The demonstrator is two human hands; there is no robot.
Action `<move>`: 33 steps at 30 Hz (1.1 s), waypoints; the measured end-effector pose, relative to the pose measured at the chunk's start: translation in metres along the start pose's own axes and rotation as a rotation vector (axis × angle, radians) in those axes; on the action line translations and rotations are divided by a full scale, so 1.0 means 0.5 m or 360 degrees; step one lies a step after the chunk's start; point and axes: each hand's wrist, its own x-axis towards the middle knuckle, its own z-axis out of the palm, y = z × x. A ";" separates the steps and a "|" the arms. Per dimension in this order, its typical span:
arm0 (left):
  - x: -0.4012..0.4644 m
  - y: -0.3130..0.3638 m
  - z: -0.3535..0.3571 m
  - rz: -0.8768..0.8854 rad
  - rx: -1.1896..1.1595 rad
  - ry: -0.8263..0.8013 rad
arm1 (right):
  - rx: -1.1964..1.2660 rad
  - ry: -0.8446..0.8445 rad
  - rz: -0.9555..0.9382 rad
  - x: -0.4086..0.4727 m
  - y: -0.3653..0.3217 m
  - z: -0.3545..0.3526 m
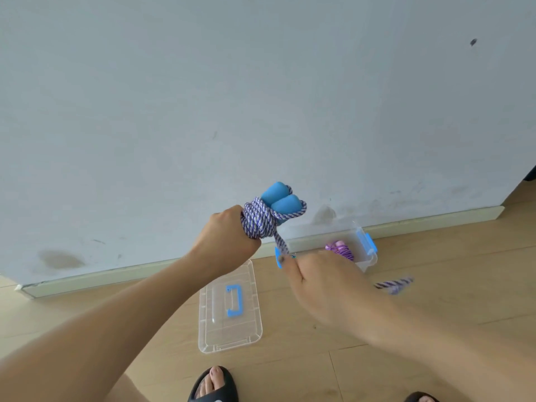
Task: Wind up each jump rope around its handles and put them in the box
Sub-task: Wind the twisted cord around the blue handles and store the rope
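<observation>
A pale, scuffed wall (261, 82) meets a light wood floor (435, 300) along a low skirting board.

The one head view looks down on both arms. The left hand (229, 236) is fisted round the lower part of two blue handles (280, 203) held side by side, their tops sticking up above a thick coil of purple-and-white rope (259, 221) already wound round them. From the coil a short taut length runs down to the right hand (324, 282), which pinches it between thumb and fingertips; a blurred loose tail (394, 284) shows just past that hand. On the floor by the wall sits the clear box (367, 258) with blue latches, a purple rope bundle (339, 249) already inside. Its lid (229, 309) lies flat nearby, apart from the box. Two feet in black slides (214, 385) show at the bottom edge.

Judging by this, winding of the blue rope is nearly finished. The next move probably calls for wrapping the last length and tucking the tail so the coil holds, then lowering the bundle into the box beside the purple one.
</observation>
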 end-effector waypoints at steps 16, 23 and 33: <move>-0.075 0.043 0.004 0.1011 0.0573 0.0115 | 0.0244 0.0270 -0.0309 0.120 0.070 -0.112; -0.082 0.049 -0.002 0.1035 0.0309 0.0161 | 0.1194 -0.0333 0.0154 0.123 0.096 -0.082; -0.091 0.063 -0.021 0.0945 0.0225 -0.0092 | 0.1383 -0.0159 0.0170 0.119 0.081 -0.055</move>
